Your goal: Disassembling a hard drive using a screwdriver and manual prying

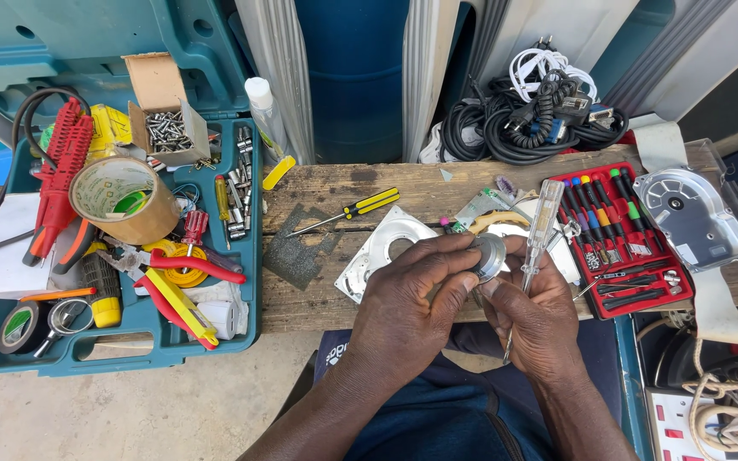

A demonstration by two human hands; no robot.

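Setting: a weathered wooden bench [318, 299] outdoors, with a blue barrel and grey panels behind it and bare concrete below.
Held part: a small round silver metal disc [490, 254], held up over the near edge of the bench, just in front of the person's lap.
Left hand: the left hand [412, 299] grasps the disc, fingers curled over its top and thumb against its near side.
Right hand: the right hand [540, 312] is clenched around a clear-handled screwdriver [540, 224], which stands nearly upright, handle up; its fingertips also touch the disc's right edge.
Just behind the hands: a flat square metal plate [382, 248] with a round hole lies on the bench, partly hidden by the left hand.
Further back: a yellow-and-black screwdriver [356, 209] lies slanted on the wood, near a dark grey patch of rough sheet.
Right side: an open red case [634, 248] of small coloured precision screwdrivers, and beside it a silver drive housing [689, 213].
Left side: an open teal toolbox [130, 350] crowded with a roll of brown tape [125, 198], red pliers, a cardboard box of screws [166, 128] and sockets.
Far back: a tangle of black and white cables [540, 107] at the bench's rear edge.
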